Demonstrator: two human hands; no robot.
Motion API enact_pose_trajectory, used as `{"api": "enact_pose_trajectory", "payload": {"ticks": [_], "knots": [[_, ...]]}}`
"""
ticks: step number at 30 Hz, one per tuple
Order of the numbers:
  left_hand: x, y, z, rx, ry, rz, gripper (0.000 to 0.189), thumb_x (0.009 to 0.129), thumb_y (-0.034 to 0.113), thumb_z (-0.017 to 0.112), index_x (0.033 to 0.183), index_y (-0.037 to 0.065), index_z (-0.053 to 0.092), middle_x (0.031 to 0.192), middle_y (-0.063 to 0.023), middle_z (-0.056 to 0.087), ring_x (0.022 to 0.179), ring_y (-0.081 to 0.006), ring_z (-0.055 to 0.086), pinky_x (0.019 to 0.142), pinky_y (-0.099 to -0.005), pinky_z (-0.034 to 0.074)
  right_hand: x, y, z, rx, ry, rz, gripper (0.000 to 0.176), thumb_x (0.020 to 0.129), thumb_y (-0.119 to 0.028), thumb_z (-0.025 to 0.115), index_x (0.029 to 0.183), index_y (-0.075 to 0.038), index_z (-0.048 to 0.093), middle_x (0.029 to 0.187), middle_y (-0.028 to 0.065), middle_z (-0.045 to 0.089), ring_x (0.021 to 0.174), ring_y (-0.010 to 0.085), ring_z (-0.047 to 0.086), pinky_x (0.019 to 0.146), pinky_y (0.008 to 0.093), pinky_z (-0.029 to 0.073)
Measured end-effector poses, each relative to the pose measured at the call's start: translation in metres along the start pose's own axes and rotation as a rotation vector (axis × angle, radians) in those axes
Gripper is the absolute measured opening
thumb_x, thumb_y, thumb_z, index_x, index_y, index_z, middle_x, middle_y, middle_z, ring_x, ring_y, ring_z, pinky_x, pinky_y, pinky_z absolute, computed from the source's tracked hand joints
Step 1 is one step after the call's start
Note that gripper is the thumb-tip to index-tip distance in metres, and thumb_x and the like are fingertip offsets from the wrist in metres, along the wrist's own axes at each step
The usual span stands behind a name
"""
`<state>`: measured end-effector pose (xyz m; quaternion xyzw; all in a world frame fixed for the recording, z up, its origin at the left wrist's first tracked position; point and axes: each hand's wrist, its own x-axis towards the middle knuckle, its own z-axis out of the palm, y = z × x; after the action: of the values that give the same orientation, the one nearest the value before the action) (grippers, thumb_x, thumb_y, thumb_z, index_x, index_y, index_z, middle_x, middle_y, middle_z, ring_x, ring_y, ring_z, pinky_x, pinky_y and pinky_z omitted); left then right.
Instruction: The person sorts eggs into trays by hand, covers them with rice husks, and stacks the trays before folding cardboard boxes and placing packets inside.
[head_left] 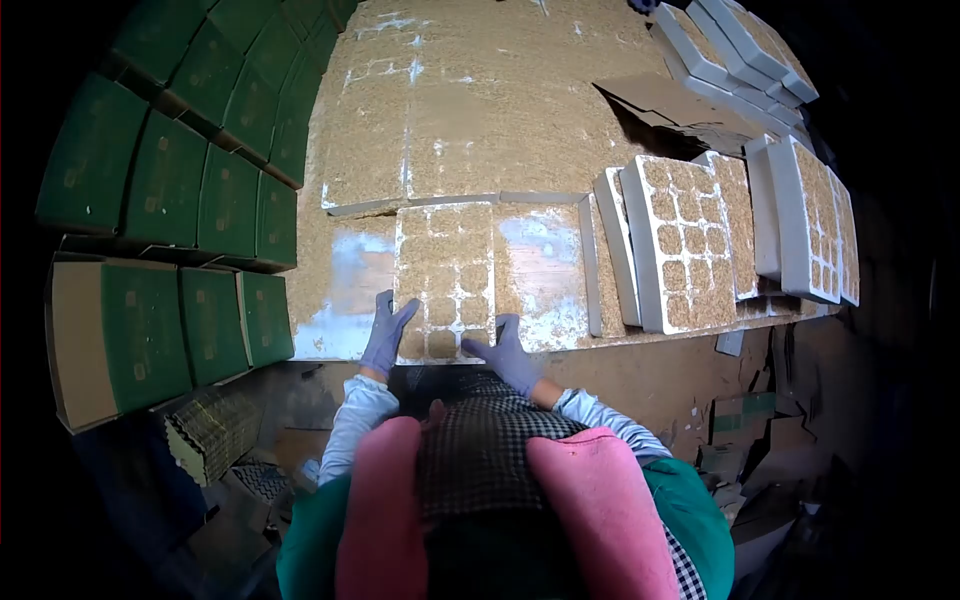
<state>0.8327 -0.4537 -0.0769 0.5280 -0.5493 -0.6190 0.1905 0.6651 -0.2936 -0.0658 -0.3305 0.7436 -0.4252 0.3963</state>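
A white cell tray (445,285), its cells filled with a crumbly tan material, lies on the table in front of me. My left hand (386,335), in a thin grey-purple glove, grips its left edge near the front corner, thumb toward the tray. On the opposite side my right hand (510,357), gloved alike, holds the front right corner with fingers reaching over the top cells. The tray's far end meets the large filled block of trays (460,120) behind it. Fingertips on the outer sides of the tray are partly hidden.
Green boxes (160,190) are stacked along the left. Filled trays (685,245) lean in a pile at the right, with more trays (740,45) at the far right. A torn cardboard piece (680,105) lies between them. Cardboard scraps (745,420) litter the floor.
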Motion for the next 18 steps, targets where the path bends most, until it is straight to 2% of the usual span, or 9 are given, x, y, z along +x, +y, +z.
{"api": "enact_pose_trajectory", "payload": {"ticks": [3, 5, 6, 8, 9, 11, 13, 15, 18], "knots": [[-0.033, 0.047, 0.002, -0.004, -0.101, 0.022, 0.048, 0.085, 0.021, 0.064, 0.118, -0.002, 0.039, 0.106, -0.0127, 0.053, 0.098, -0.0181, 0.050, 0.088, -0.0298, 0.040, -0.018, -0.019, -0.018, 0.065, 0.112, -0.003, 0.065, 0.072, -0.029, 0.078, 0.107, -0.002, 0.030, 0.085, 0.0052, 0.033, 0.079, 0.0151, 0.035, 0.071, 0.0291, 0.037], [-0.058, 0.102, 0.023, -0.093, -0.171, 0.090, 0.049, 0.085, 0.018, 0.063, 0.120, -0.001, 0.036, 0.109, -0.0127, 0.050, 0.100, -0.0186, 0.050, 0.090, -0.0317, 0.041, -0.035, -0.046, -0.051, 0.300, 0.172, 0.047, 0.059, 0.072, -0.022, 0.078, 0.107, -0.006, 0.033, 0.085, 0.0000, 0.032, 0.077, 0.0101, 0.031, 0.067, 0.0244, 0.034], [-0.068, 0.135, 0.036, -0.216, -0.246, 0.019, 0.052, 0.084, 0.016, 0.061, 0.124, -0.001, 0.032, 0.118, -0.0159, 0.046, 0.109, -0.0224, 0.048, 0.093, -0.0355, 0.040, -0.041, -0.050, -0.072, 0.305, 0.244, 0.012, 0.055, 0.072, -0.016, 0.078, 0.108, -0.009, 0.036, 0.084, -0.0028, 0.031, 0.076, 0.0076, 0.030, 0.066, 0.0204, 0.031], [-0.066, 0.161, 0.060, -0.191, -0.434, 0.110, 0.054, 0.084, 0.016, 0.061, 0.127, 0.000, 0.032, 0.121, -0.0171, 0.044, 0.111, -0.0240, 0.046, 0.094, -0.0368, 0.039, -0.060, -0.091, -0.128, 0.470, 0.313, 0.043, 0.052, 0.075, -0.013, 0.074, 0.114, -0.006, 0.039, 0.105, 0.0038, 0.048, 0.100, 0.0103, 0.044, 0.085, 0.0231, 0.038], [-0.063, 0.172, 0.069, -0.155, -0.560, 0.194, 0.057, 0.083, 0.016, 0.060, 0.129, 0.000, 0.031, 0.124, -0.0184, 0.042, 0.114, -0.0256, 0.045, 0.095, -0.0381, 0.039, -0.069, -0.107, -0.157, 0.423, 0.339, 0.030, 0.058, 0.075, -0.015, 0.072, 0.122, -0.004, 0.039, 0.115, 0.0085, 0.048, 0.112, 0.0161, 0.044, 0.095, 0.0278, 0.036], [-0.054, 0.192, 0.087, -0.212, -0.768, 0.274, 0.060, 0.085, 0.024, 0.058, 0.134, 0.003, 0.031, 0.127, -0.0192, 0.042, 0.120, -0.0264, 0.041, 0.100, -0.0377, 0.034, -0.084, -0.098, -0.213, 0.483, 0.493, 0.083, 0.077, 0.074, -0.017, 0.072, 0.137, 0.001, 0.032, 0.128, 0.0129, 0.045, 0.113, 0.0189, 0.047, 0.097, 0.0304, 0.037], [-0.039, 0.211, 0.090, -0.012, -0.772, 0.260, 0.060, 0.085, 0.030, 0.059, 0.132, 0.002, 0.035, 0.130, -0.0171, 0.041, 0.123, -0.0255, 0.040, 0.102, -0.0377, 0.032, -0.091, -0.102, -0.267, 0.494, 0.589, 0.058, 0.070, 0.075, -0.015, 0.067, 0.136, 0.000, 0.036, 0.121, 0.0093, 0.055, 0.108, 0.0176, 0.053, 0.092, 0.0292, 0.041], [-0.017, 0.197, 0.089, 0.018, -0.583, 0.332, 0.061, 0.085, 0.036, 0.060, 0.131, 0.002, 0.039, 0.131, -0.0165, 0.042, 0.122, -0.0263, 0.042, 0.103, -0.0364, 0.032, -0.085, -0.098, -0.320, 0.441, 0.538, -0.033, 0.058, 0.075, -0.013, 0.064, 0.129, -0.001, 0.045, 0.116, 0.0095, 0.057, 0.104, 0.0181, 0.055, 0.089, 0.0290, 0.043], [0.036, 0.143, 0.051, 0.346, -0.209, 0.292, 0.066, 0.084, 0.041, 0.059, 0.133, 0.001, 0.039, 0.134, -0.0223, 0.039, 0.124, -0.0340, 0.040, 0.104, -0.0366, 0.031, -0.060, -0.060, -0.383, 0.440, 0.526, -0.007, 0.053, 0.077, -0.015, 0.063, 0.127, -0.001, 0.049, 0.114, 0.0085, 0.058, 0.103, 0.0177, 0.055, 0.089, 0.0306, 0.043]]}}
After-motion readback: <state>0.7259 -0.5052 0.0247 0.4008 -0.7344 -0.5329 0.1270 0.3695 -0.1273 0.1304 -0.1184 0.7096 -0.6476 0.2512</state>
